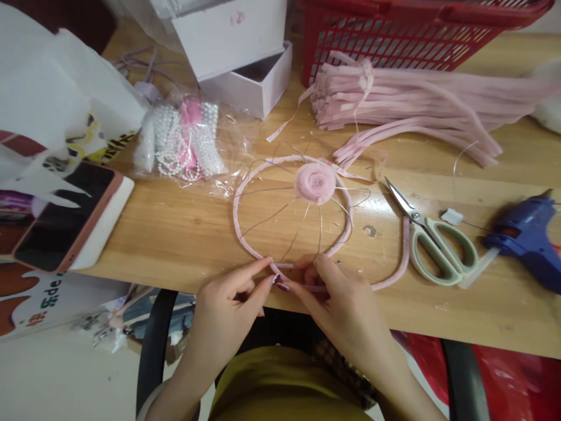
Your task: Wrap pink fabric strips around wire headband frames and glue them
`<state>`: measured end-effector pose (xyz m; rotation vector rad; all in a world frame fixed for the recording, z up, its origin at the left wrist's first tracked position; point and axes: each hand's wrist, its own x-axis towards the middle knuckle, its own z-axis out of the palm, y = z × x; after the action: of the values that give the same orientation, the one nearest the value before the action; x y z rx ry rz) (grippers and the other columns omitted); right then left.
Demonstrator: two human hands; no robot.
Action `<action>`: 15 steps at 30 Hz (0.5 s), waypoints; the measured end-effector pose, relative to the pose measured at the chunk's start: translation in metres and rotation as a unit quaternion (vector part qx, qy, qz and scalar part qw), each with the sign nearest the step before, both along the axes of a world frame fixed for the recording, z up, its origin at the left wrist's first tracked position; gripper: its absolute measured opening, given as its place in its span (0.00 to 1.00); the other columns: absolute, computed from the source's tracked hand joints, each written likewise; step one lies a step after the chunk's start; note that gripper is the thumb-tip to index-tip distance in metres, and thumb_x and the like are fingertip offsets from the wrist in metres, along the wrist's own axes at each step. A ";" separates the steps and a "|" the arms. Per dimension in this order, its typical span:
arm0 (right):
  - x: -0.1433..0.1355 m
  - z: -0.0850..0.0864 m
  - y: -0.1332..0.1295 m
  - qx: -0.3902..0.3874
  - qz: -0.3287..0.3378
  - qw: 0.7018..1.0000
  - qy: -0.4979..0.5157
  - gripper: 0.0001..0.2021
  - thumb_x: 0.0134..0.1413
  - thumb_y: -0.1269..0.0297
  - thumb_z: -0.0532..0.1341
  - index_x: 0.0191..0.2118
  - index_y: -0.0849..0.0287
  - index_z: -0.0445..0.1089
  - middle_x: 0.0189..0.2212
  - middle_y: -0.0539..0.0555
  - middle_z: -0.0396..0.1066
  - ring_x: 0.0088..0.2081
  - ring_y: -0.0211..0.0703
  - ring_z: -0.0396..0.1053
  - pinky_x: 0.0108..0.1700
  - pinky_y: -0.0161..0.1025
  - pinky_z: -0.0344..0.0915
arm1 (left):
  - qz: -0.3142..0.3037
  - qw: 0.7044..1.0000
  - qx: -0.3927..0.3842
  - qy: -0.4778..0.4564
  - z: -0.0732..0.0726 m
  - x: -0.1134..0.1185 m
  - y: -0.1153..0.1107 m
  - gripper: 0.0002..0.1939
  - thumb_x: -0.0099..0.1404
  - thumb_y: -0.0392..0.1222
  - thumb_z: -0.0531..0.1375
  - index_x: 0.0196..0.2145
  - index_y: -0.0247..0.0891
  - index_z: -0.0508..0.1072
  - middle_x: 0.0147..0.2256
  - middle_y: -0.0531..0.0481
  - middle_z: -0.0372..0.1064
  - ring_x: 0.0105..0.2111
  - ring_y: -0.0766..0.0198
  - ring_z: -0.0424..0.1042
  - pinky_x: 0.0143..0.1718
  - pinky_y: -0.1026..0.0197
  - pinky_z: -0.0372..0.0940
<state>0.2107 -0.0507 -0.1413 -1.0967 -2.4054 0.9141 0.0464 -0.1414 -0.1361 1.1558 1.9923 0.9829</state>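
A pink wrapped ring lies on the wooden table, with a pink fabric rose over its far side and thin wires fanning out from the rose. At the ring's near edge, my left hand pinches the ring between thumb and fingers. Close beside it, my right hand pinches a pink fuzzy strip against the same edge. The strip's free end curves out to the right, up to the scissors. Fingers hide the exact spot where strip and ring meet.
Scissors and a blue glue gun lie to the right. Behind are a bundle of pink strips, a red basket and white boxes. Bagged pearl strings and a phone are on the left.
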 end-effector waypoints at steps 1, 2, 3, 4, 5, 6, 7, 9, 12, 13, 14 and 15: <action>0.000 0.000 0.000 -0.005 -0.001 1.000 0.000 0.14 0.69 0.54 0.57 0.35 0.57 0.67 0.22 0.48 0.72 0.21 0.38 0.69 0.24 0.33 0.60 | 0.003 1.000 0.000 0.003 0.000 0.000 0.000 0.13 0.65 0.37 0.64 0.46 0.39 0.82 0.15 0.62 0.68 0.14 0.74 0.67 0.22 0.73 0.63; 0.000 -0.001 0.000 -0.009 -0.001 1.000 0.000 0.12 0.69 0.56 0.58 0.35 0.57 0.66 0.23 0.48 0.72 0.22 0.38 0.69 0.25 0.33 0.60 | 0.005 1.000 -0.001 0.006 0.000 0.000 0.001 0.13 0.65 0.37 0.64 0.46 0.40 0.82 0.15 0.62 0.69 0.14 0.74 0.67 0.22 0.73 0.63; 0.000 0.000 0.000 -0.010 0.000 1.000 -0.001 0.11 0.69 0.57 0.58 0.35 0.57 0.66 0.23 0.48 0.73 0.22 0.38 0.70 0.25 0.33 0.60 | 0.006 1.000 -0.002 0.009 0.000 0.001 0.001 0.12 0.65 0.37 0.64 0.46 0.40 0.82 0.15 0.62 0.68 0.14 0.74 0.67 0.22 0.73 0.63; 0.000 0.000 0.000 -0.009 0.001 1.000 -0.002 0.10 0.69 0.58 0.59 0.35 0.57 0.66 0.24 0.48 0.73 0.22 0.39 0.70 0.25 0.33 0.61 | 0.006 1.000 -0.002 0.012 0.001 0.000 0.002 0.12 0.65 0.38 0.64 0.45 0.40 0.83 0.14 0.63 0.68 0.14 0.74 0.67 0.22 0.72 0.63; 0.001 0.000 0.001 -0.010 0.004 1.000 -0.006 0.09 0.68 0.59 0.59 0.36 0.57 0.66 0.24 0.48 0.73 0.23 0.39 0.71 0.26 0.33 0.61 | 0.006 1.000 -0.001 0.015 0.001 0.000 0.002 0.11 0.65 0.38 0.64 0.45 0.41 0.83 0.14 0.63 0.68 0.14 0.74 0.66 0.22 0.72 0.63; 0.001 0.001 0.001 -0.014 0.007 1.000 -0.011 0.08 0.67 0.60 0.60 0.36 0.57 0.66 0.24 0.48 0.73 0.23 0.40 0.71 0.26 0.34 0.61 | 0.006 1.000 0.000 0.017 0.001 0.000 0.003 0.11 0.64 0.38 0.64 0.44 0.41 0.83 0.14 0.62 0.68 0.14 0.74 0.66 0.22 0.72 0.64; 0.002 0.001 0.001 -0.019 0.011 1.000 -0.016 0.07 0.65 0.61 0.62 0.37 0.57 0.66 0.24 0.48 0.73 0.23 0.40 0.71 0.25 0.34 0.60 | 0.006 1.000 0.001 0.019 0.002 0.000 0.005 0.11 0.64 0.38 0.64 0.43 0.40 0.83 0.14 0.62 0.68 0.13 0.74 0.66 0.22 0.72 0.64; 0.004 0.002 0.002 -0.033 0.017 0.999 -0.024 0.07 0.63 0.62 0.63 0.38 0.57 0.66 0.24 0.47 0.73 0.23 0.40 0.70 0.25 0.33 0.59 | 0.005 1.000 0.002 0.022 0.002 -0.001 0.007 0.10 0.63 0.38 0.64 0.41 0.39 0.84 0.14 0.61 0.69 0.13 0.73 0.66 0.21 0.71 0.64; 0.006 0.001 0.002 -0.026 0.019 0.999 -0.027 0.07 0.64 0.61 0.63 0.38 0.57 0.66 0.23 0.47 0.72 0.22 0.39 0.69 0.25 0.33 0.57 | -0.007 0.999 0.002 0.038 0.003 -0.002 0.011 0.10 0.63 0.38 0.64 0.40 0.39 0.84 0.14 0.61 0.70 0.13 0.72 0.67 0.21 0.70 0.65; 0.007 0.000 0.003 -0.019 0.019 0.999 -0.027 0.07 0.66 0.60 0.61 0.38 0.57 0.65 0.23 0.47 0.72 0.21 0.38 0.68 0.24 0.33 0.56 | -0.012 0.999 0.005 0.046 0.003 -0.002 0.011 0.10 0.63 0.38 0.64 0.41 0.39 0.84 0.14 0.61 0.70 0.13 0.72 0.67 0.22 0.70 0.65; 0.007 0.000 0.003 -0.013 0.021 0.999 -0.024 0.08 0.67 0.60 0.60 0.38 0.57 0.65 0.23 0.47 0.72 0.21 0.38 0.68 0.24 0.33 0.56 | -0.018 0.998 0.008 0.054 0.003 -0.002 0.012 0.10 0.63 0.38 0.64 0.41 0.38 0.84 0.14 0.61 0.70 0.13 0.72 0.67 0.22 0.70 0.64; 0.007 -0.001 0.003 -0.007 0.023 0.999 -0.021 0.09 0.69 0.59 0.58 0.38 0.57 0.65 0.23 0.48 0.72 0.21 0.38 0.68 0.24 0.33 0.56 | -0.022 0.998 0.009 0.061 0.003 -0.002 0.012 0.10 0.63 0.38 0.64 0.41 0.38 0.84 0.14 0.61 0.70 0.13 0.72 0.66 0.22 0.70 0.64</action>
<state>0.2176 -0.0476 -0.1418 -1.0797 -2.4708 0.9342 0.0441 -0.1295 -0.1328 1.2926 2.0466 0.9293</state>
